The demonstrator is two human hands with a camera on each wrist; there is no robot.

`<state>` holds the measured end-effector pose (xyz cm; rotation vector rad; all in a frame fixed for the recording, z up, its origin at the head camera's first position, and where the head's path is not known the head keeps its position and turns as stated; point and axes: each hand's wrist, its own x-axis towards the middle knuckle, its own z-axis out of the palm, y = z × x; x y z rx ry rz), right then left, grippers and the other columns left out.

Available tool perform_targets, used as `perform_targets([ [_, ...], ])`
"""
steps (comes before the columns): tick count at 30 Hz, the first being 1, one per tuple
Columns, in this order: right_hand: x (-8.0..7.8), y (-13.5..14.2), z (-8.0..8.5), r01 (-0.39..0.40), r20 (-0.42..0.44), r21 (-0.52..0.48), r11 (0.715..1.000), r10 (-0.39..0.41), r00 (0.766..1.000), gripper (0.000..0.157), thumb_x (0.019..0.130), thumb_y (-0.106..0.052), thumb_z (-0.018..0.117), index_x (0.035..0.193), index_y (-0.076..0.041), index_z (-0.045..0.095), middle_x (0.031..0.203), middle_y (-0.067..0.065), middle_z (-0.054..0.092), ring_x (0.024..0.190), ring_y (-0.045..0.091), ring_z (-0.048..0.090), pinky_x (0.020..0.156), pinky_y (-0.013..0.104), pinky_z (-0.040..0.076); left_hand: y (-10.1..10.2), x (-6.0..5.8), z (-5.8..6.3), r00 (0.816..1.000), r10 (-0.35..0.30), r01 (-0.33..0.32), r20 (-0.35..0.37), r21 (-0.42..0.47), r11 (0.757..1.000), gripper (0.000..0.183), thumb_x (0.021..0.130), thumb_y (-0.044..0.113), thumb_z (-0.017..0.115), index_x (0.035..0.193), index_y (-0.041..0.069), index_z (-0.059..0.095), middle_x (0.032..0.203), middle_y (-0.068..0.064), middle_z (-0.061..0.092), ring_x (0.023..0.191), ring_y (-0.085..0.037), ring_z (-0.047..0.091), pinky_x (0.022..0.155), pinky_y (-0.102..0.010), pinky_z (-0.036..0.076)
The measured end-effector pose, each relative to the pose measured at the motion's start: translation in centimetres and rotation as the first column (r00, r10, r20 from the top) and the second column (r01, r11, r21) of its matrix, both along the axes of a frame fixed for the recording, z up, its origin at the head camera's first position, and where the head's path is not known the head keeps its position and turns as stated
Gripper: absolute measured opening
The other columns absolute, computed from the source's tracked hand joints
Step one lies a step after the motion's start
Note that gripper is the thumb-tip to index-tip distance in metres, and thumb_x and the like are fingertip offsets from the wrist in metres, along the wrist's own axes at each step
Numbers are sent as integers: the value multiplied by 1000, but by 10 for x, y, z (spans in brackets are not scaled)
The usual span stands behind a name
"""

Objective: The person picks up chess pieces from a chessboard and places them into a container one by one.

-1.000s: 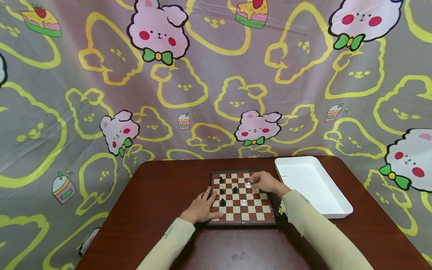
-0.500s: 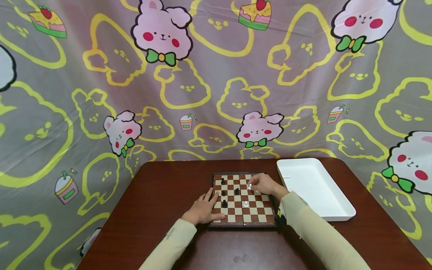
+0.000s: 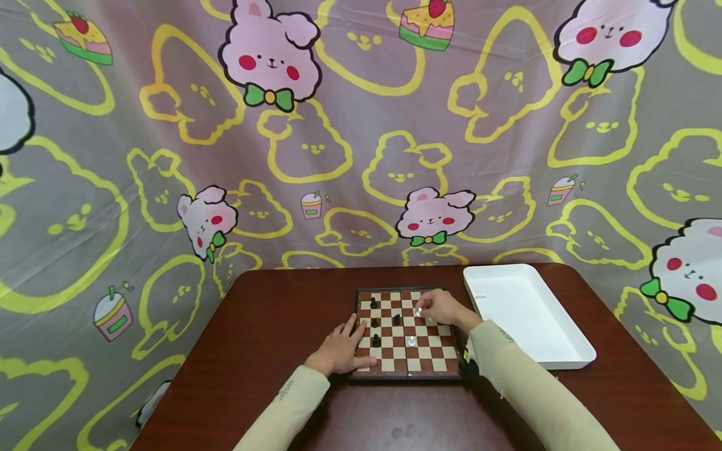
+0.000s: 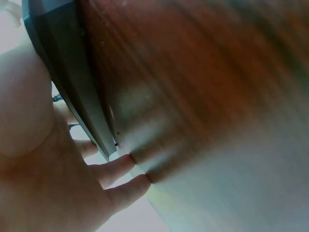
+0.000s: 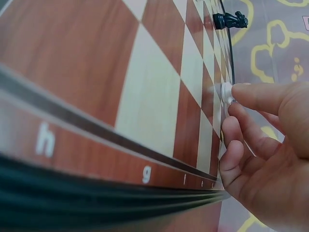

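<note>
A brown-and-cream chessboard [image 3: 389, 364] with a dark rim lies flat on the table. My right hand [image 3: 444, 307] reaches over its far right part and pinches a white chess piece [image 5: 226, 92] between thumb and fingertips, low at the squares. My left hand [image 3: 338, 352] rests with spread fingers on the board's left edge; in the left wrist view its fingertips [image 4: 140, 181] touch the tabletop beside the dark rim. Several black pieces stand on the left half, among them a black knight [image 5: 231, 20]. Another white piece [image 3: 412, 342] stands right of the middle fold, nearer the front.
To the right of the board is a shallow white tray [image 3: 530, 307], close beside the right forearm. The reddish-brown table [image 3: 282, 326] reaches back to a patterned cloth curtain [image 3: 361, 163] that surrounds it.
The head view has shifted slightly, so the board appears a little lower and farther right. Both hands keep their places at the board.
</note>
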<state>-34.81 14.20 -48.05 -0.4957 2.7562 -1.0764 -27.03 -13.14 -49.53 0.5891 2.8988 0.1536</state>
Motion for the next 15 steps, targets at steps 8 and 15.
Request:
perform_targets([
  [8, 1, 7, -1, 3, -20, 16, 1000, -3, 1000, 5, 79, -9, 64, 80, -13, 66, 70, -5, 57, 61, 13, 50, 54, 29, 41, -1, 0, -2, 1000, -2, 2, 5, 15, 1000, 93, 70, 75, 37, 143, 21, 15, 146, -10, 4, 124, -37, 24, 92, -50, 29],
  [15, 5, 14, 8, -17, -49, 12, 1000, 17, 999, 4, 79, -9, 65, 82, -11, 66, 72, -5, 59, 62, 12, 51, 55, 29, 42, -1, -1, -2, 1000, -3, 3, 12, 20, 1000, 92, 70, 75, 37, 143, 22, 14, 146, -10, 2, 125, -36, 23, 93, -50, 28],
])
